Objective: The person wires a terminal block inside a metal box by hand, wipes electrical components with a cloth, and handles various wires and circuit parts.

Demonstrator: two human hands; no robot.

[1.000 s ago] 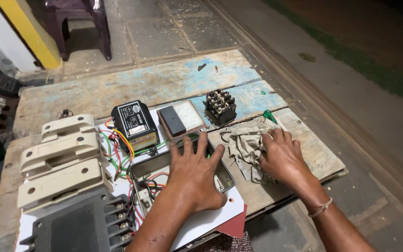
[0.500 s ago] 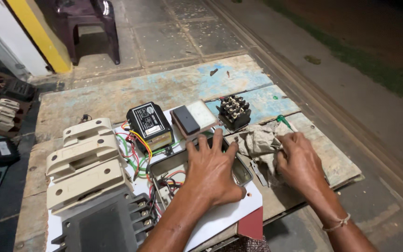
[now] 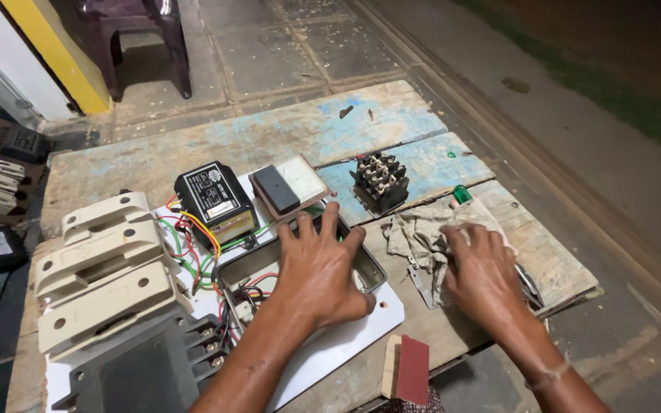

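left hand (image 3: 319, 271) spread on metal box (image 3: 300, 268), wires inside | right hand (image 3: 483, 271) flat on rag (image 3: 422, 229), perhaps tools beneath

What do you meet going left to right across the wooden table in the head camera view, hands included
Cream moulded housings → black relay box with coloured wires → left hand spread on the open metal box → grey rag → right hand on the rag.

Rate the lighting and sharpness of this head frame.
Head view: light falls evenly on the table and both hands, left hand and right hand, all reasonably sharp; the ground at top right fades into darkness; soft shadows under the hands; no strong glare; straight edges bow slightly towards the borders.
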